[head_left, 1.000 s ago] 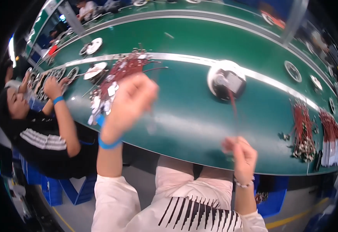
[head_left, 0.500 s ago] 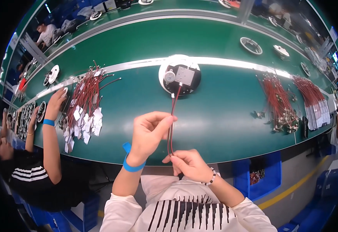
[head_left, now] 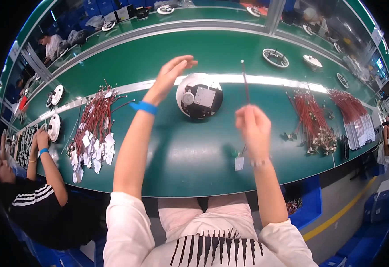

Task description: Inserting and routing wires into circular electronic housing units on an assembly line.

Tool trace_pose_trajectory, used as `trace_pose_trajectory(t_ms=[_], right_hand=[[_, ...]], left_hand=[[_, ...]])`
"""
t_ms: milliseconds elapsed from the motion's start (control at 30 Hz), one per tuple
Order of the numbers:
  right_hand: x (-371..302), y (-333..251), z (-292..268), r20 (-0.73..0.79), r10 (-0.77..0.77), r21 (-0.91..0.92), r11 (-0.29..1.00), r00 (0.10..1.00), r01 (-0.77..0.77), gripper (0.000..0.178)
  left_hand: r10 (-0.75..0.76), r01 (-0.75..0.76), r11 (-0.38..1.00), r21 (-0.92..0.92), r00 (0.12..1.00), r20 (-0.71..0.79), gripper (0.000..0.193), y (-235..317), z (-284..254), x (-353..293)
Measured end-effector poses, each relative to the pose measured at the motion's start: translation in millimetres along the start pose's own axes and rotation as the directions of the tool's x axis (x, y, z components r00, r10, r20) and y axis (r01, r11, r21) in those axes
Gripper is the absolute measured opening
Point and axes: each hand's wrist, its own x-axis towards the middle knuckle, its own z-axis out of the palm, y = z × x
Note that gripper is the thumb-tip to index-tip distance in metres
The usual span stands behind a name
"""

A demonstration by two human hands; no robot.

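A round white device with a black inner face and a square metal plate (head_left: 204,97) sits on the bench in front of me. My left hand (head_left: 170,76) hovers at its upper left, fingers stretched out and nothing held. To the right of the device, my right hand (head_left: 253,129) is closed around a thin red-and-black wire cable (head_left: 246,84). The cable's upper end points away from me and carries a small pale connector. Below the fist, a small white piece with a green part (head_left: 239,163) shows at what looks like the cable's lower end; my hand hides the middle.
Piles of red cables lie at the left (head_left: 99,115) and right (head_left: 312,118), with a neater bundle (head_left: 352,115) farther right. White round housings (head_left: 275,58) stand on the far green strip. A co-worker in a black sleeve (head_left: 36,196) handles a white round part at left.
My left hand let go of the cable and moved up and away. My right hand carried the cable up and to the right, away from the device. The co-worker's hands came together.
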Motion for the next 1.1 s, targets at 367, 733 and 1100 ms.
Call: trace_pose_trajectory(t_ms=[367,733,1100], right_hand=[[55,64,-15,-0.068,-0.071,-0.565,0.825,0.995,0.021,0.025],[-9,25,-18,0.227,-0.301,-0.509,0.774,0.926,0.377,0.009],[2,-45,-53,0.464,-0.064,-0.649,0.655,0.884,0.388,0.007]], left_hand=[[-0.134,0.093,0.969,0.228,0.976,0.171,0.048,-25,78,-80],[0.197,-0.283,0.928,0.241,0.925,0.325,0.054,-25,67,-104],[-0.165,0.169,0.980,-0.109,0.985,0.048,0.035,-18,70,-123]])
